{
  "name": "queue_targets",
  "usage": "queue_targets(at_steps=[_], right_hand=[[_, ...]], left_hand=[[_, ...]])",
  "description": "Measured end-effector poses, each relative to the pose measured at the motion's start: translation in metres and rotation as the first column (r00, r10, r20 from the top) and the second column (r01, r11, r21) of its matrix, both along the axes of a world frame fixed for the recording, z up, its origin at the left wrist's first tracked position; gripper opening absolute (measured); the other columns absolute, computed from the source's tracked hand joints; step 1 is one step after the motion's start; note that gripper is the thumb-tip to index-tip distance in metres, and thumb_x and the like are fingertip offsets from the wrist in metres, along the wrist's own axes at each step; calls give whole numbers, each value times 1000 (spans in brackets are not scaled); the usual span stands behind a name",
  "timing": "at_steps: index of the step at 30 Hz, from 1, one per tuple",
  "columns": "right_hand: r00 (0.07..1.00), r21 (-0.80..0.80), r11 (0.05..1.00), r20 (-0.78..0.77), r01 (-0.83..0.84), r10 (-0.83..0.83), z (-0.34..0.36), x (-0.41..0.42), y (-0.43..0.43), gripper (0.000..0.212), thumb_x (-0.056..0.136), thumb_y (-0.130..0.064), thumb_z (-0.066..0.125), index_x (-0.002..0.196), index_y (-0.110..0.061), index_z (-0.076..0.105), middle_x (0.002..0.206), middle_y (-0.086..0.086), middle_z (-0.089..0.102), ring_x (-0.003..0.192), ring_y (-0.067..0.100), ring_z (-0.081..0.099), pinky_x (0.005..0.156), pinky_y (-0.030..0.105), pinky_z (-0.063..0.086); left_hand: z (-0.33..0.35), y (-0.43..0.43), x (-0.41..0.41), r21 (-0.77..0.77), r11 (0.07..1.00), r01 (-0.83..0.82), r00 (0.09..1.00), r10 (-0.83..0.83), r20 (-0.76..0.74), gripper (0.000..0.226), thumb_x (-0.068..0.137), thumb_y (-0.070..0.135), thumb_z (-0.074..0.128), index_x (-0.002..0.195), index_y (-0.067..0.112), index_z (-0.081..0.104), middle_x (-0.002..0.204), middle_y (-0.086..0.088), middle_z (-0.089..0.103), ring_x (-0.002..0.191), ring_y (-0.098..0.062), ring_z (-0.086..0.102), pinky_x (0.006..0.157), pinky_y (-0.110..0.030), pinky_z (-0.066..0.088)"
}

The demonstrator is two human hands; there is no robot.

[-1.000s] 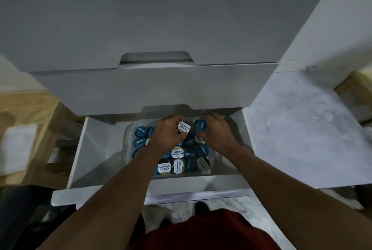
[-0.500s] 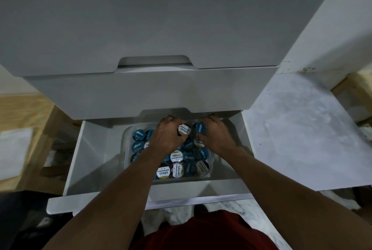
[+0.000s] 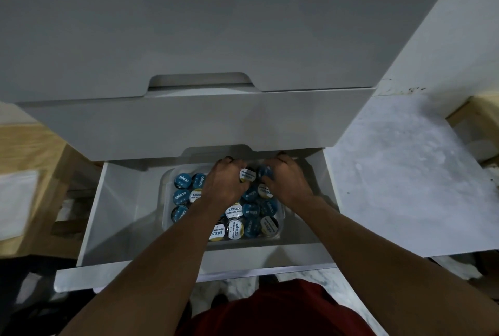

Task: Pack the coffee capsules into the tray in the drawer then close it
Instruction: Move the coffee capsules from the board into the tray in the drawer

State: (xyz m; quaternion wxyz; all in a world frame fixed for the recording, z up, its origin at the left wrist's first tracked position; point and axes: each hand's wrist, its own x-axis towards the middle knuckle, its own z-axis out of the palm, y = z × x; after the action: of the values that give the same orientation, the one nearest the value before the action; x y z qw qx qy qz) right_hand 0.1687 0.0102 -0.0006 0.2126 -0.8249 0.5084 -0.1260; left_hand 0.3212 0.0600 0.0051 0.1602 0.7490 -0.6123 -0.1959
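One open drawer holds one clear tray — about sixteen capsules are counted in it, blue-lidded and white-lidded. A white-lidded capsule is gripped by the left hand and a blue capsule is pinched by the right hand — both are kept at the tray's far end, as before.

Free drawer floor is seen at 9 o'clock of the tray. 12 o'clock is overhung by the upper drawer.

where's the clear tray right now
In the head view, the tray sits in the open drawer, nearer its right wall, beneath the left hand and right hand, packed with coffee capsules.
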Motion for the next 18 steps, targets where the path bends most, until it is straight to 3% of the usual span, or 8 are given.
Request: queue_targets(at_steps=[7, 18], right_hand=[[1000, -45, 999, -9, -30, 30, -4, 3, 2, 18, 86, -12, 64, 102, -8, 70, 105, 12, 61, 96, 25, 56, 89, 36, 50], [994, 34, 998, -104, 44, -40, -4, 3, -6, 16, 82, -9, 64, 96, -13, 69, 112, 13, 62, 113, 27, 48, 97, 36, 44]], left_hand=[[0, 1, 4, 0, 1000, -1, 1000, 1, 27, 38, 79, 25, 69, 115, 18, 62, 109, -9, 61, 105, -26, 55, 84, -35, 49], [5, 2, 6, 34, 999, 25, 998, -26, 54, 44, 81, 28, 69, 123, 17, 58, 116, -10, 59, 110, -26, 52, 89, -36, 48]])
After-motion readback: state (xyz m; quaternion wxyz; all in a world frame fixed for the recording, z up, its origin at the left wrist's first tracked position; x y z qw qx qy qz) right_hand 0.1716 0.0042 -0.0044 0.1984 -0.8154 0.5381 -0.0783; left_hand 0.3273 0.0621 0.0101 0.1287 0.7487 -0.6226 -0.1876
